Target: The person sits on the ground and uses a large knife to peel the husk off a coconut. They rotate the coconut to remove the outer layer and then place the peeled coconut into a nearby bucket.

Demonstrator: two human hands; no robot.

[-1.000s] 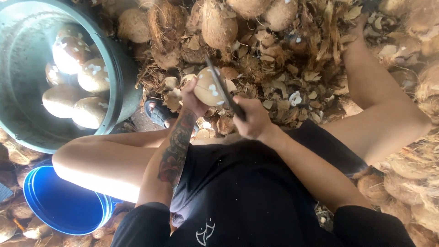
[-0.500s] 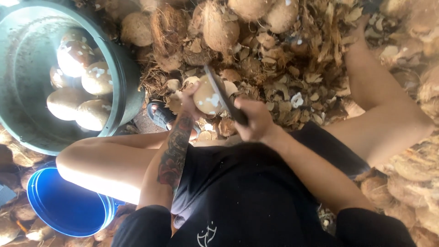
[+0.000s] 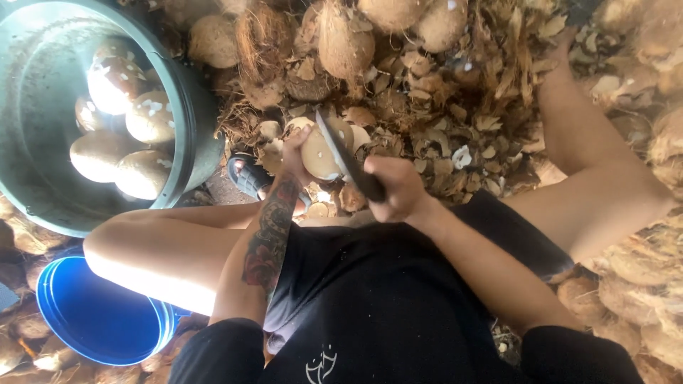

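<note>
Over husk scraps [image 3: 455, 107], left hand [image 3: 295, 153] grip clamped on peeled coconut [image 3: 320, 153], right hand [image 3: 398, 188] grip clamped on knife [image 3: 345, 160]

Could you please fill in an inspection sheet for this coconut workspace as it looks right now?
Surface: ground almost hidden under husk scraps.
Job's things: pale peeled coconut with knife blade laid against it.
Clutter: unpeeled coconuts heaped ahead; more husks at right.
Grippers: left hand holds the coconut; right hand grips the knife handle.
Cables: nothing seen.
Surroundings: grey tub holding peeled coconuts at left; blue bucket below it; sandal on the foot.
</note>
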